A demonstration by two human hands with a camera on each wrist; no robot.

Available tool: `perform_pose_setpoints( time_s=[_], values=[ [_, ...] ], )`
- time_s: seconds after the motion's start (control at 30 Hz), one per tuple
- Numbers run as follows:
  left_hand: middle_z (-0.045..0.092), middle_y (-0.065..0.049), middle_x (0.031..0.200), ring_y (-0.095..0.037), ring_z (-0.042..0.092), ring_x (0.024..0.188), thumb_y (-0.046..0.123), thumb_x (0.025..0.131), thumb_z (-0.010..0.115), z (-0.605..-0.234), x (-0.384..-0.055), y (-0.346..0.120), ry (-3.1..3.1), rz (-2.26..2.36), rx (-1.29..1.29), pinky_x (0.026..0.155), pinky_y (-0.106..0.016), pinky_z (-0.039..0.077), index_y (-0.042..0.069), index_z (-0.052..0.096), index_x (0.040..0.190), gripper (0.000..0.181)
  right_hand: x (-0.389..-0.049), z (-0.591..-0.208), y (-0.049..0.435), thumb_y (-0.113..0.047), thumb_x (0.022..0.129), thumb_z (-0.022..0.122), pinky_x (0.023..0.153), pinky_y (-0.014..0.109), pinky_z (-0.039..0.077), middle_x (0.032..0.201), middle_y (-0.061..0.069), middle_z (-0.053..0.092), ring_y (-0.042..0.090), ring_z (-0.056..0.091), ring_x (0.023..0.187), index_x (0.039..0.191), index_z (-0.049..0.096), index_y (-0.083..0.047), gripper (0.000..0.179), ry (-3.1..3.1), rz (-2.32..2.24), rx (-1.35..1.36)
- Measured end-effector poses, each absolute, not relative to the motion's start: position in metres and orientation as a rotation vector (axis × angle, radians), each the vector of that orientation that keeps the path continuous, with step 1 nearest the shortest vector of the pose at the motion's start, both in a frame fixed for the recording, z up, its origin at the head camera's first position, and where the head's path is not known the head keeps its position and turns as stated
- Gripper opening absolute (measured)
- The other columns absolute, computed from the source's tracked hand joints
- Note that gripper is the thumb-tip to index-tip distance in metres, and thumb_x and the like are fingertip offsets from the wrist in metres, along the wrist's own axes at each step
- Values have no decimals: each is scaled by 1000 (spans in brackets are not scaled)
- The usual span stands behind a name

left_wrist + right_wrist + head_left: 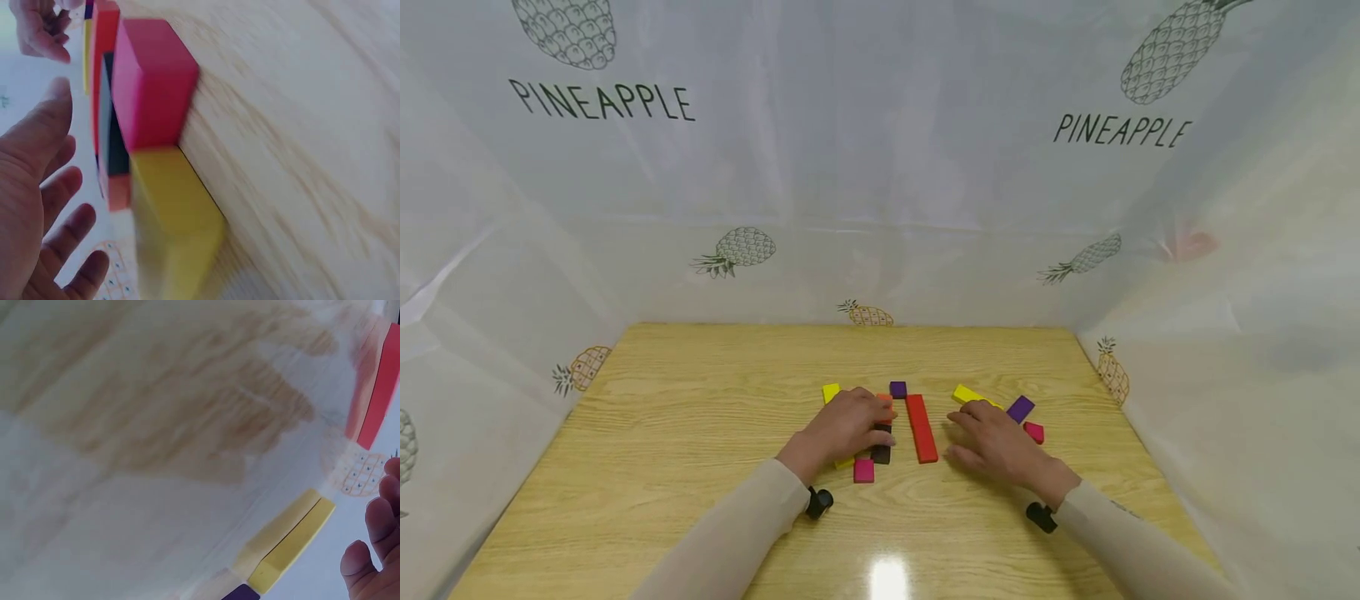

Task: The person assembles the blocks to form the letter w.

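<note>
My left hand (848, 423) hovers over a group of blocks with its fingers loosely spread, and nothing is gripped. Beneath it lie an orange block (886, 402), a black block (882, 456) and a long yellow block (831, 392), partly hidden by the hand. A pink block (165, 81) touches the end of the yellow one in the left wrist view. Between the hands lies a long red block (922, 429). To its right, my right hand (1000, 442) is held with relaxed fingers and grips nothing. Just beyond its knuckles is another yellow block (294, 544).
A small purple block (898, 389) lies behind the red one. Right of my right hand are a purple block (1020, 408) and a pink block (1034, 432). The wooden table (700, 383) is bordered at the back and sides by a pineapple-print sheet (880, 183).
</note>
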State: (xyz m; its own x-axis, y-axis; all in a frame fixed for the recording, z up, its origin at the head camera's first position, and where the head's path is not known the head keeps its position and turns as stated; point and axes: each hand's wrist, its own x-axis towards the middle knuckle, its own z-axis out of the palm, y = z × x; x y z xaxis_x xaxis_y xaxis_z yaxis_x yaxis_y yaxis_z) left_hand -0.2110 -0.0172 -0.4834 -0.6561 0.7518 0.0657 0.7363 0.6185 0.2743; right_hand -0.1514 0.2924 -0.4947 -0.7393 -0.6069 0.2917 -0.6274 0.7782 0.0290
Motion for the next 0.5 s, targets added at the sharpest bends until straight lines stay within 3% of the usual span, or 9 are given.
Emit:
perform_pose_setpoints(
  time_s=[0.13, 0.33, 0.5],
  values=[
    [65, 0, 148, -28, 55, 139, 49, 102, 66, -481, -208, 2, 2801, 440, 1293, 117, -50, 43, 19, 72, 139, 48, -149, -497, 300, -39, 97, 76, 96, 43, 58, 120, 8, 67, 24, 65, 108, 132, 70, -4, 50, -2703, 112, 922],
    [68, 5, 144, -22, 53, 143, 54, 102, 63, -486, -206, 30, 2795, 386, 1340, 123, -43, 39, 23, 73, 137, 48, -144, -498, 307, -40, 96, 78, 93, 41, 58, 118, 7, 67, 22, 65, 105, 130, 72, -4, 50, -2705, 121, 895],
    [65, 5, 147, -20, 50, 147, 55, 99, 68, -489, -203, 39, 2777, 375, 1337, 124, -46, 37, 24, 74, 136, 49, -138, -497, 311, -40, 98, 76, 95, 43, 57, 120, 8, 67, 23, 65, 107, 132, 71, -5, 49, -2735, 126, 864]
  ],
)
